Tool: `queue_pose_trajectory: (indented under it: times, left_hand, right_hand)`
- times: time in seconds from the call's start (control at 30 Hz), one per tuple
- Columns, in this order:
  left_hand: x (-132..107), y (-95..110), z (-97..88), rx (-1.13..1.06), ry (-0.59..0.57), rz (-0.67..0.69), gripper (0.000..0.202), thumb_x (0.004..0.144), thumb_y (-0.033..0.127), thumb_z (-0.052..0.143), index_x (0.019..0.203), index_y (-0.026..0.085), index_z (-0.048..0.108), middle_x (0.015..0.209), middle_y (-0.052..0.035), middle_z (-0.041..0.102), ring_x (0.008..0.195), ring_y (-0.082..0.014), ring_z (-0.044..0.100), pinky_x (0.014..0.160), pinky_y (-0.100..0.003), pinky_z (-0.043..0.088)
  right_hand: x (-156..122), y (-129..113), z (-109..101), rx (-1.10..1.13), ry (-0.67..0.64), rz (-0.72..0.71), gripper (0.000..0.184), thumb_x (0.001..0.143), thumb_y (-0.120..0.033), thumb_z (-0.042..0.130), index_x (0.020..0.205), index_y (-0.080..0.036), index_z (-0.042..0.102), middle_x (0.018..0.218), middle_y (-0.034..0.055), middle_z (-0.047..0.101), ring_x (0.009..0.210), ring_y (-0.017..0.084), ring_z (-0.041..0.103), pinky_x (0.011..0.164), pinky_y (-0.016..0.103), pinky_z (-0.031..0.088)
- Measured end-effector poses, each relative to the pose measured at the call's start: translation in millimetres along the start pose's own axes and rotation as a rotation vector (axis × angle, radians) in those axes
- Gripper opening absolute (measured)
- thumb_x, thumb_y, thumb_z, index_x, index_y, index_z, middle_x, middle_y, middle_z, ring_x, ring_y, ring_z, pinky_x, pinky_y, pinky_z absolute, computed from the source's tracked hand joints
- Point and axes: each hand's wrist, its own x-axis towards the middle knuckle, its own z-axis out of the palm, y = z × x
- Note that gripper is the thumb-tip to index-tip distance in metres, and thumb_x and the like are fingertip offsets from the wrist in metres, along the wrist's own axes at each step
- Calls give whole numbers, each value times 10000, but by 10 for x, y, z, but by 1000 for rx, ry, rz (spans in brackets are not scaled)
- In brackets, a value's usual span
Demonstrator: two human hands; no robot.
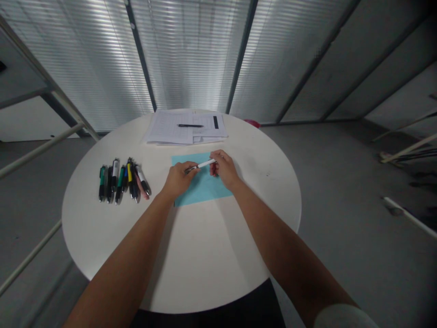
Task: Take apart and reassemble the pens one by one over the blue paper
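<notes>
Head view: a white pen (204, 164) was held above the blue sheet (205, 189).
Its ends were gripped by the left hand (178, 179) and right hand (223, 169) and hidden in that grasp; spare pens (123, 180) were laid left of the sheet.

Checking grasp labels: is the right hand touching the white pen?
Touching. Head view shows the right hand pinching one end of the white pen, the left hand gripping the other end.

A white worktop (102, 237) stands on grey floor (341, 205). Beyond the hands (177, 180), bright ribbed panels (191, 54) in dark frames glow; pale rails (44, 146) run left of them.
</notes>
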Motion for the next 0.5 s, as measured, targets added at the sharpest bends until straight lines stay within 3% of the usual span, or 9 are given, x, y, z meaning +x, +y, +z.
queue_pose_trajectory:
  times: [0.1,0.23,0.37,0.5]
  left_hand:
    - [-5,24,-9,16,2,-22,302,876,404,601,1038,210,765,918,-59,736,859,-206,630,835,-319,457]
    - [-11,26,-12,22,-6,-15,308,880,415,600,1044,215,766,919,-60,740,864,-206,634,845,-319,462]
    - [-7,17,-6,32,-9,-3,300,876,426,605,1025,228,773,912,-53,744,869,-207,634,852,-318,464]
    - [-4,12,2,29,-3,-12,300,874,421,606,1040,235,773,903,-44,744,853,-198,637,842,-306,471]
  right_hand:
    - [46,51,-36,95,-19,-3,213,809,-414,519,813,-210,578,531,-66,509,413,83,500,373,185,353]
    - [43,42,-41,59,13,7,171,766,-348,567,872,-217,595,474,-91,472,364,76,432,360,182,315]
    - [-10,-15,-14,14,55,52,248,787,-461,613,892,-243,558,392,-130,403,277,63,300,317,177,183]
    - [-1,-6,-26,123,-24,46,235,796,-450,542,806,-217,563,431,-92,458,329,71,380,342,186,270]
